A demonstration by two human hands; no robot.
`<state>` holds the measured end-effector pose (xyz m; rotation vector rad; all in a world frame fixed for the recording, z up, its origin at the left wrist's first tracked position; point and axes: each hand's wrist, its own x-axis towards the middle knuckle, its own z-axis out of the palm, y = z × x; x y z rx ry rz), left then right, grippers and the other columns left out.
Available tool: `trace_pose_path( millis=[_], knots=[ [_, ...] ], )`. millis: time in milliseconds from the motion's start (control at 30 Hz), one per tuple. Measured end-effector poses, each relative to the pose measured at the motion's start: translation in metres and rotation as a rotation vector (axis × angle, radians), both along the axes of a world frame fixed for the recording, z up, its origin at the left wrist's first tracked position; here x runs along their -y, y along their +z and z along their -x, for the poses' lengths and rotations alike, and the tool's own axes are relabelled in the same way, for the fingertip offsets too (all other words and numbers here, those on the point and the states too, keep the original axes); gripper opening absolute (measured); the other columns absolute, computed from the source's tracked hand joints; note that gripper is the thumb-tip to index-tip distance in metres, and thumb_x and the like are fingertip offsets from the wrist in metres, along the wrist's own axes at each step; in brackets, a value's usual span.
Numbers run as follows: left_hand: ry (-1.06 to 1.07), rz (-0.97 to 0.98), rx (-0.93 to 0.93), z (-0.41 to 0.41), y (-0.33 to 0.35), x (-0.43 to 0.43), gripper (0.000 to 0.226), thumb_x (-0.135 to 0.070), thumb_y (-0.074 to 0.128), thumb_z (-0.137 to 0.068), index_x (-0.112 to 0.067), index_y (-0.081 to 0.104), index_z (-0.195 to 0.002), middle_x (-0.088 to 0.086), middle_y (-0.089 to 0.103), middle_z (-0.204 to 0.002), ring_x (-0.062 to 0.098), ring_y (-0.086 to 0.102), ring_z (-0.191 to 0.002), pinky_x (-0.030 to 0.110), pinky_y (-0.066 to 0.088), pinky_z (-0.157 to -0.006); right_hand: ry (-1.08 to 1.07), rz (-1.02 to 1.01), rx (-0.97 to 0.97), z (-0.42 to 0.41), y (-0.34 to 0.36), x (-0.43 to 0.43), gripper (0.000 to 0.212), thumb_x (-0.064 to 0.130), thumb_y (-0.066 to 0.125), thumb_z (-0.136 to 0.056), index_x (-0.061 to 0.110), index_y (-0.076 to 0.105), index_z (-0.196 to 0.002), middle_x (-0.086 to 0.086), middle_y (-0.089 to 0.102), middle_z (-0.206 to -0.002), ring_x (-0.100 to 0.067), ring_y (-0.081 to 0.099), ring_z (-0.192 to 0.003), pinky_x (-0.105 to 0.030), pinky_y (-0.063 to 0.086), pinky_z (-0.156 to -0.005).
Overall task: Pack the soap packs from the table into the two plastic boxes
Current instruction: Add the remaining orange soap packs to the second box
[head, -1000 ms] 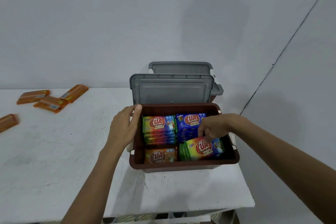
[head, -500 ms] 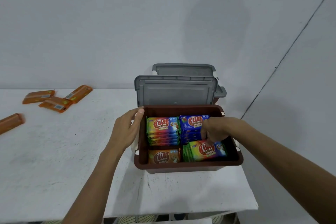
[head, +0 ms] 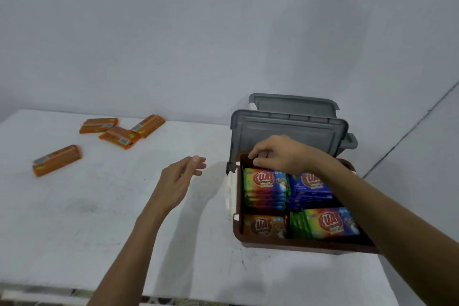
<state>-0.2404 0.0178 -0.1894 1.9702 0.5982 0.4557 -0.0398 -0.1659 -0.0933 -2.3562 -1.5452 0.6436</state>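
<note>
- Soap packs in printed wrappers sit tight inside the brown plastic box (head: pixel 298 243) at the right end of the white table (head: pixel 99 218). A rainbow stack (head: pixel 264 186) and a blue stack (head: pixel 310 190) fill the back and more packs fill the front, probably packed close to save room.
- The box's grey hinged lid (head: pixel 285 136) stands upright, keeping the opening free. A second grey lid (head: pixel 293 104) rises behind it; that rear box's body is hidden.
- Four loose orange soap packs lie well apart from the box on the table's left side: one nearer (head: pixel 57 160) and three clustered further back (head: pixel 98 125) (head: pixel 119 137) (head: pixel 148 125). These look like what is left to pack.
- The left hand (head: pixel 180 181) hovers above bare table with its fingers relaxed and holding nothing. It points toward the orange packs, seemingly to fetch one.
- The right hand (head: pixel 278 154) is over the box's back-left corner with curled fingers. Whether it grips the rim or a pack cannot be told.
</note>
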Motion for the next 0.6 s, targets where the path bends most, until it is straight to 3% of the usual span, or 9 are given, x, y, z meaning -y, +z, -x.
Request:
trace_pose_path(
  millis=[100, 167, 267, 367, 500, 600],
  knots=[
    [0.042, 0.022, -0.003, 0.025, -0.002, -0.038, 0.057, -0.065, 0.033, -0.090, -0.026, 0.069, -0.113, -0.015, 0.073, -0.102, 0.000, 0.068, -0.092, 0.028, 0.050, -0.084, 0.016, -0.049, -0.006, 0.017, -0.001, -0.050, 0.025, 0.030, 0.057, -0.096, 0.021, 0.069, -0.116, 0.006, 0.070, -0.098, -0.007, 0.063, -0.086, -0.011, 0.043, -0.070],
    [0.070, 0.006, -0.014, 0.041, -0.004, -0.067, 0.059, -0.067, 0.034, -0.090, -0.026, 0.069, -0.112, -0.015, 0.072, -0.102, 0.000, 0.068, -0.091, 0.026, 0.050, -0.083, 0.017, -0.073, -0.024, 0.028, -0.005, -0.087, 0.024, 0.032, 0.056, -0.096, 0.024, 0.069, -0.115, 0.010, 0.067, -0.094, -0.008, 0.062, -0.087, -0.016, 0.045, -0.074],
    [0.128, -0.041, -0.057, 0.066, -0.008, -0.114, 0.042, -0.051, 0.040, -0.099, -0.025, 0.069, -0.113, -0.013, 0.072, -0.104, 0.000, 0.067, -0.092, 0.016, 0.048, -0.079, 0.028, -0.090, -0.039, 0.048, -0.012, -0.146, 0.023, 0.033, 0.056, -0.095, 0.026, 0.069, -0.113, 0.010, 0.065, -0.096, -0.009, 0.060, -0.090, -0.025, 0.048, -0.084],
    [0.182, -0.096, -0.119, 0.092, -0.015, -0.163, 0.031, -0.044, 0.047, -0.098, -0.027, 0.068, -0.113, -0.014, 0.070, -0.108, 0.001, 0.064, -0.098, 0.012, 0.044, -0.077, 0.040, -0.113, -0.064, 0.067, -0.024, -0.205, 0.024, 0.031, 0.057, -0.095, 0.022, 0.070, -0.113, 0.006, 0.067, -0.099, -0.009, 0.060, -0.088, -0.025, 0.048, -0.083],
    [0.289, -0.183, -0.172, 0.122, -0.034, -0.223, 0.026, -0.036, 0.054, -0.096, -0.022, 0.069, -0.112, -0.008, 0.068, -0.112, 0.010, 0.061, -0.104, 0.021, 0.046, -0.080, 0.061, -0.106, -0.054, 0.088, -0.049, -0.281, 0.026, 0.031, 0.056, -0.096, 0.020, 0.068, -0.117, 0.004, 0.066, -0.109, -0.011, 0.059, -0.092, -0.023, 0.043, -0.080],
    [0.355, -0.283, -0.251, 0.141, -0.050, -0.267, 0.032, -0.039, 0.056, -0.095, -0.018, 0.067, -0.117, 0.001, 0.065, -0.121, 0.020, 0.057, -0.114, 0.035, 0.046, -0.092, 0.078, -0.090, -0.040, 0.100, -0.069, -0.334, 0.024, 0.030, 0.055, -0.097, 0.016, 0.068, -0.113, 0.001, 0.064, -0.107, -0.016, 0.058, -0.092, -0.027, 0.044, -0.078]
  ],
)
